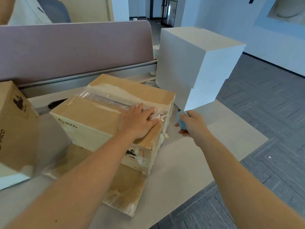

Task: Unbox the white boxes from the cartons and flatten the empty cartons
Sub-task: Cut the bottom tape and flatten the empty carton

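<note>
Carton (taped, contents hidden) under flat left hand; right hand fingers grip cutter.

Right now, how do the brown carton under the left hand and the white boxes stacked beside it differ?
The brown carton is plain cardboard with print and crumpled clear tape along its top seam; the white boxes are smooth and unmarked. The carton lies low on a flattened carton, while the white boxes stand stacked and rise higher. The left hand presses on the carton; nothing touches the white boxes. Both sit on the same table.
</note>
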